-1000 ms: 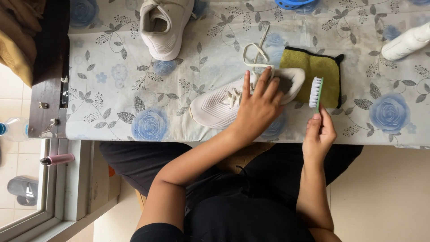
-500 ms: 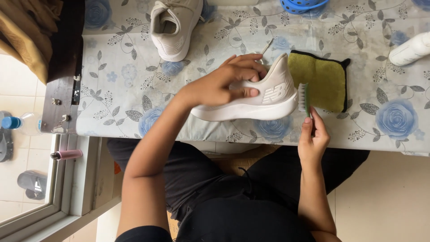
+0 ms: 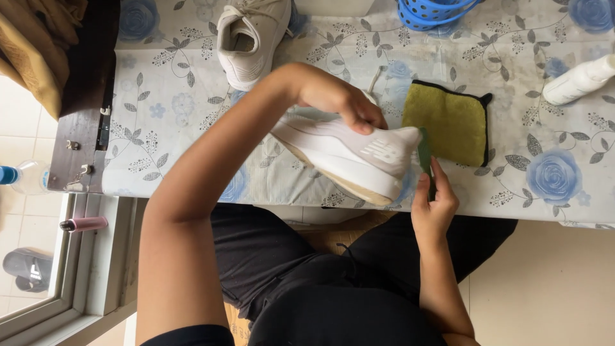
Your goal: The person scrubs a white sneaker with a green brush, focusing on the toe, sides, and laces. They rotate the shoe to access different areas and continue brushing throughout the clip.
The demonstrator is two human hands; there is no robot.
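Setting: a worktop (image 3: 192, 128) under a floral cloth with blue roses, pale tiled floor around it.
Far left: a dark wooden ledge (image 3: 83, 102); on the floor below, a pink lighter-like tube (image 3: 84, 223) and a grey slipper (image 3: 25, 269).
Second sneaker (image 3: 250, 38): white, resting on the worktop at the top, opening up.
Left hand (image 3: 339, 99): fingers curled over the top of the held sneaker (image 3: 346, 154), which is tilted above the worktop's near edge.
Brush (image 3: 424, 157): green, touching the held sneaker's heel end.
Right hand (image 3: 434, 205): fingers pinched around the brush.
Cloth (image 3: 451, 122): yellow-green, black-edged, flat just beyond the brush.
Top: blue basket (image 3: 435, 13).
Far right: white bottle (image 3: 580, 80), lying down.
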